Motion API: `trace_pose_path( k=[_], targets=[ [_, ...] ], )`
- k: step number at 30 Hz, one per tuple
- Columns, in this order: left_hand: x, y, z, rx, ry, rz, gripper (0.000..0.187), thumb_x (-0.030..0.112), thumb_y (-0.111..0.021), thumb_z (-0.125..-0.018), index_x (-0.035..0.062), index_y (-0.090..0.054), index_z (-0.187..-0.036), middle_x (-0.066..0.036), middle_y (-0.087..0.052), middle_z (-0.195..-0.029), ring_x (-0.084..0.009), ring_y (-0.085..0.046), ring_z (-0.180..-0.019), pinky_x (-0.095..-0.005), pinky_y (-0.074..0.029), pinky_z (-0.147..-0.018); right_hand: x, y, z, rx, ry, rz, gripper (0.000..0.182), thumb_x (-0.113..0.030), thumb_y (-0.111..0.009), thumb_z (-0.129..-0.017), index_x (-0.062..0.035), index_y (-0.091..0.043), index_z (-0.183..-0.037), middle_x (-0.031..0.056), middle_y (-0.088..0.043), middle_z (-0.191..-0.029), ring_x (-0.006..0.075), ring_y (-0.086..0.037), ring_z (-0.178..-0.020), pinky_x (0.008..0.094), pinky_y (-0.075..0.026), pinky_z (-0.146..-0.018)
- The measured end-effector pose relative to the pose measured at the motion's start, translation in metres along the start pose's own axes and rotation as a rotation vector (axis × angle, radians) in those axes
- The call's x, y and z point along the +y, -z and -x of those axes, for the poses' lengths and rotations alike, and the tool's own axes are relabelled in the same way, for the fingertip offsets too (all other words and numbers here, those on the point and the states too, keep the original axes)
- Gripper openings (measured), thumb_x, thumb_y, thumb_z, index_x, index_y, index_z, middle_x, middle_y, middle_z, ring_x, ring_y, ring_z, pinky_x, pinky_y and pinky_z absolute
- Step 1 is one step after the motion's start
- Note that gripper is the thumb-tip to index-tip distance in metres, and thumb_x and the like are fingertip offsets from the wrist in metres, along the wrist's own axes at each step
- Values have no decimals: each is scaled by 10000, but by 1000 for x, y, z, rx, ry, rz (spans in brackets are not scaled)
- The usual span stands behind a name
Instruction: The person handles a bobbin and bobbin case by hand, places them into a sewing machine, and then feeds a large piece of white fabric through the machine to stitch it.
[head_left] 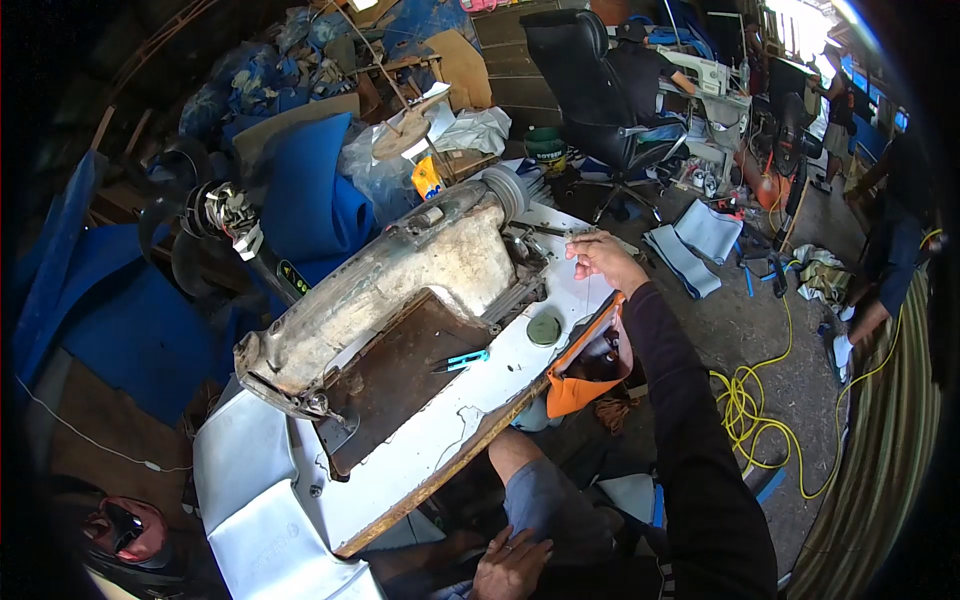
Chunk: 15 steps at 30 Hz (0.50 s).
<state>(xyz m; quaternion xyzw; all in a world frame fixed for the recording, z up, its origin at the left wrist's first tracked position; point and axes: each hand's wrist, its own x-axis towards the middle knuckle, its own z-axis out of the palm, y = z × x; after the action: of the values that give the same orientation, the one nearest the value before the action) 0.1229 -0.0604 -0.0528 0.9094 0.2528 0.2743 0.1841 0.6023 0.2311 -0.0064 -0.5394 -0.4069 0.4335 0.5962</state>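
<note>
An old, worn sewing machine [420, 255] lies across a white tabletop [440, 425], its handwheel [507, 192] at the far end. Beyond the machine's base, my right hand [607, 263] is raised over the table's far end, thumb and fingertips pinched together; whatever they hold is too small to make out. My left hand [512, 565] lies flat near my lap, fingers apart and holding nothing. Teal thread snips [463, 361] rest on the brown machine bed [400, 370]. A round dark green object [544, 330] sits on the white surface near my right forearm.
An orange pouch [575, 393] hangs at the table's right edge. White sheet material [245, 450] drapes over the near left end. Blue foam sheets [310, 190] stand behind the machine. A yellow cord [745, 415] coils on the floor; a black office chair [590, 90] and several people are farther off.
</note>
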Motion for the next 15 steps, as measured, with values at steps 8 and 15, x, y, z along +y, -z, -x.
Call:
trace_pose_path(
  k=[8, 15],
  targets=[
    [-2, -3, 4, -13, 18, -1, 151, 88, -729, -878, 22, -749, -1012, -113, -764, -1044, -313, -698, -1084, -519, -485, -1057, -2, -1, 2, 4, 12, -4, 214, -219, -709, -963, -12, -719, -911, 18, -632, -740, 128, -614, -590, 337, -604, -595],
    [-1, -3, 3, -28, 23, 2, 140, 96, -720, -878, 29, -750, -998, -114, -764, -1051, -315, -701, -1076, -523, -479, -1065, -2, -1, 3, 6, 17, 3, 223, -234, -715, -961, -17, -721, -911, 18, -656, -776, 111, -607, -599, 337, -613, -602]
  ],
)
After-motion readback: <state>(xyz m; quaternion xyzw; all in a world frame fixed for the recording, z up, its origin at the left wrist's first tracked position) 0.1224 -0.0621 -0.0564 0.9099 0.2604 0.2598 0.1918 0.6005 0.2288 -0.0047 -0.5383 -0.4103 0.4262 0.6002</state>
